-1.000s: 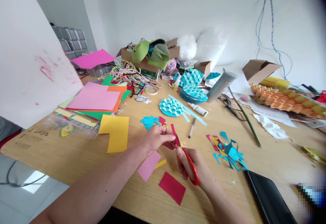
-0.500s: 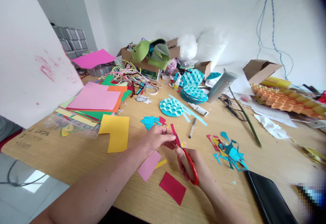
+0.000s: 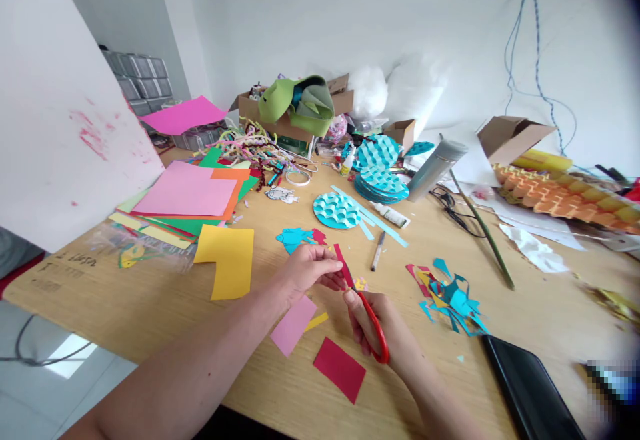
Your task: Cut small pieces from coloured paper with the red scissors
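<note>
My left hand (image 3: 316, 269) pinches a narrow red paper strip (image 3: 341, 257) between thumb and fingers. In my right hand (image 3: 371, 320) are red-handled scissors (image 3: 379, 333), their dark blades up against the strip close to my left fingertips; the fingers hide part of the blades. Below the hands lie a dark red paper rectangle (image 3: 340, 369), a pink paper piece (image 3: 294, 325) and a thin yellow strip (image 3: 316, 321). Just beyond my left hand sits a blue paper fish (image 3: 294, 239) with a red scrap (image 3: 319, 235) beside it. Small yellow bits (image 3: 361, 284) show behind the scissors.
Yellow paper (image 3: 235, 260) and stacked coloured sheets (image 3: 185, 189) lie left. Beyond are a blue scalloped disc (image 3: 337, 211), a pen (image 3: 378, 251) and a glue bottle (image 3: 391, 214). Paper scraps (image 3: 455, 300), a black phone-like slab (image 3: 530, 387) and a grey cylinder (image 3: 437, 168) are right.
My left hand and the red strip have shifted very slightly left. The scissors stay at the strip, and the things on the table have not moved.
</note>
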`<state>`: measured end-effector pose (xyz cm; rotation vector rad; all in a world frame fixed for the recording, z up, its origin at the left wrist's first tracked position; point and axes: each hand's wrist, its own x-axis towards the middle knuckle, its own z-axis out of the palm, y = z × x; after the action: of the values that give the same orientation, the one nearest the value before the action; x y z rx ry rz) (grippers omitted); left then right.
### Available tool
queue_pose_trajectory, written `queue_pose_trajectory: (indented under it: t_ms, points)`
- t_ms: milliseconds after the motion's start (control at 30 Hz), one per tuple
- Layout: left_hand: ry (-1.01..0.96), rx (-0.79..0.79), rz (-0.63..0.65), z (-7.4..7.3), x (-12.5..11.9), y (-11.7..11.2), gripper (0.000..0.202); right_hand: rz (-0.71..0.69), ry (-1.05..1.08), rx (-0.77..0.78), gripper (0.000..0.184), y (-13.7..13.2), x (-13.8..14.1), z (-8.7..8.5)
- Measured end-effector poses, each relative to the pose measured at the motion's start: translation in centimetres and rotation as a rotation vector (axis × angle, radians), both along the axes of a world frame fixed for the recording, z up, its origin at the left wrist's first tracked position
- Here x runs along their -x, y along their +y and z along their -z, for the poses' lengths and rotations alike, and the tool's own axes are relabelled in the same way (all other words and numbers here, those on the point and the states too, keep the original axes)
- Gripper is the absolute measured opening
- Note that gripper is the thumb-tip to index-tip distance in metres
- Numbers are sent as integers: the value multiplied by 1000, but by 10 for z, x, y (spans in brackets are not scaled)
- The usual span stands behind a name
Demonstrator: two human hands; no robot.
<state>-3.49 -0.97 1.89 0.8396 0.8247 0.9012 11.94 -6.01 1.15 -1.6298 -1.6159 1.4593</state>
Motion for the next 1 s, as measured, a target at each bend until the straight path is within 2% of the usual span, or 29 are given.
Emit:
queue_pose_trajectory:
  t_ms: [633,1000]
  points:
    - [4,-32,18,8,-1,0,27,-31,-18,-28,55,1,-2,2]
    - [-14,-19,20,7,-1,1,28,24,-25,12,54,1,0,2]
